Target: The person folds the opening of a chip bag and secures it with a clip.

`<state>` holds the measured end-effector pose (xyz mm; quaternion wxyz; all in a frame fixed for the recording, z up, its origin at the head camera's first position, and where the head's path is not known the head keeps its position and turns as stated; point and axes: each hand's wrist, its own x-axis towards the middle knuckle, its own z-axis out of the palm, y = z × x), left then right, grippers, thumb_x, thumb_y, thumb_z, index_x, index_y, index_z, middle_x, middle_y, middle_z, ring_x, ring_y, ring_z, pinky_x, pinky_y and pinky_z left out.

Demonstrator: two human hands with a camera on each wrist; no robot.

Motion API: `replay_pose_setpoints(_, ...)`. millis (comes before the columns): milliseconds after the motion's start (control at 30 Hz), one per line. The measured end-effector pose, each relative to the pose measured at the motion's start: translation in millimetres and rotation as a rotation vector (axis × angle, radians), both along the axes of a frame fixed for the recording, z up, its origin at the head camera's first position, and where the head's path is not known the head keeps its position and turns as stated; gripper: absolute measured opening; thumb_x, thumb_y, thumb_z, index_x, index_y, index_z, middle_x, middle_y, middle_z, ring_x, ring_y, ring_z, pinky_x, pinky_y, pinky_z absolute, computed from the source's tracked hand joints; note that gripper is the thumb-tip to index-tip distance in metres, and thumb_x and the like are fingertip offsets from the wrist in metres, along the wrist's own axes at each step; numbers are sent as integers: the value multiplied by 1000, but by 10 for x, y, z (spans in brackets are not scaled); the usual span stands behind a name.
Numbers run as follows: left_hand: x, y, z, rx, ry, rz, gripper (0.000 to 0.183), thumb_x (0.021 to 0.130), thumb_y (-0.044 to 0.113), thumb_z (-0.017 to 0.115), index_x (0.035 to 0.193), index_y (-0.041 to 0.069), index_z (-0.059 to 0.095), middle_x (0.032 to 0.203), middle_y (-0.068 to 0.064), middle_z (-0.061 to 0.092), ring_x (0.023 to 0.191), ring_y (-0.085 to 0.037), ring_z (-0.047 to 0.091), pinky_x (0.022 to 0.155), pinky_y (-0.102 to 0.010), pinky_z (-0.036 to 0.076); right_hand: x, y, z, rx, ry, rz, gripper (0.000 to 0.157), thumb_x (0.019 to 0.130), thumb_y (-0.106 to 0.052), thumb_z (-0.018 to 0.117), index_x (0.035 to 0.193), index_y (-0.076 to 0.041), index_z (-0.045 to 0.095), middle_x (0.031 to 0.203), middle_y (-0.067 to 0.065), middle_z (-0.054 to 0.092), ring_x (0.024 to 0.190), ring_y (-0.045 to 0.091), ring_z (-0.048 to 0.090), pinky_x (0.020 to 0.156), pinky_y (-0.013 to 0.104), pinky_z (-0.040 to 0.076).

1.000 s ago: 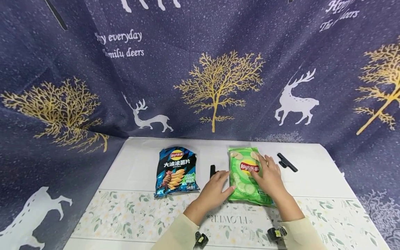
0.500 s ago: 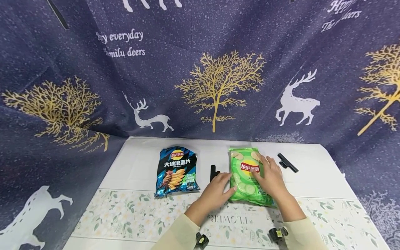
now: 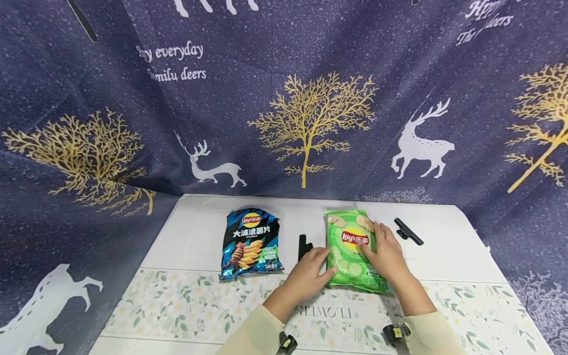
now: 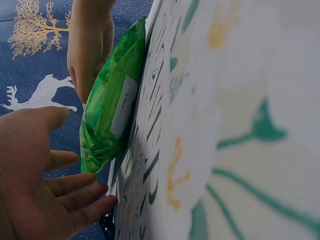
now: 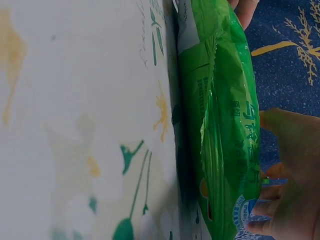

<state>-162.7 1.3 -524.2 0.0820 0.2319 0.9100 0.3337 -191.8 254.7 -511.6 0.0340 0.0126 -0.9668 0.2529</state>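
Observation:
A green Lay's potato chip bag (image 3: 348, 236) lies face up on the table, right of the middle. My left hand (image 3: 306, 278) is at its lower left edge, with thumb and fingertips close to the side. In the left wrist view the fingers of that left hand (image 4: 30, 175) are spread and loosely extended beside the green bag (image 4: 112, 100). My right hand (image 3: 388, 254) rests along the bag's right side, its fingers and thumb over the front. The right wrist view has the right hand (image 5: 295, 175) against the bag's (image 5: 225, 125) far side.
A blue and black Lay's chip bag (image 3: 250, 241) lies to the left. One black clip (image 3: 303, 246) sits just beyond my left hand, and another black clip (image 3: 408, 231) lies right of the green bag. A dark printed curtain (image 3: 284, 123) hangs behind the white table (image 3: 195, 217).
My left hand has drawn slightly nearer to me, uncovering more of the clip behind it. My right hand has slid down a little. The bags stay where they were.

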Motion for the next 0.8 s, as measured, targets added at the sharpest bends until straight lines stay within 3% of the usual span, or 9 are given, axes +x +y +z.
replay_pose_setpoints(800, 20, 73, 17, 15, -9, 19, 65, 105, 51, 45, 159, 16, 34, 158, -7, 43, 144, -28, 44, 117, -48, 40, 5, 104, -44, 11, -44, -42, 87, 101, -37, 57, 158, 11, 11, 155, 39, 25, 142, 58, 27, 115, 70, 24)
